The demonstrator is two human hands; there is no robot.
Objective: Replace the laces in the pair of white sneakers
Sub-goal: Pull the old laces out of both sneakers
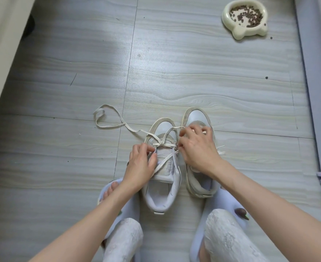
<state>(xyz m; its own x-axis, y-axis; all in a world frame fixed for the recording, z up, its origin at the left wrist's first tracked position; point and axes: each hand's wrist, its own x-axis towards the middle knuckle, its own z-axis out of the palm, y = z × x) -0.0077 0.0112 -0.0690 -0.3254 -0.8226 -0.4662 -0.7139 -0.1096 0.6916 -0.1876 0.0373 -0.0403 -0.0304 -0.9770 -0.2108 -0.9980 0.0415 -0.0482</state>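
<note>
STEP: unthreading lace [163, 142] from left sneaker [162, 167] | GRIP: your left hand [140, 163] and right hand [197, 148] each pinch a strand | NEXT: draw strands clear of eyelets.

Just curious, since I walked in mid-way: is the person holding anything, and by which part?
Both hands pinch the lace of the left sneaker: left hand by the left eyelets, right hand on its right side.

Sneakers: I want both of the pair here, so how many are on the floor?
2. The left sneaker sits between the person's feet; the right sneaker stands beside it, partly under the right hand.
</note>
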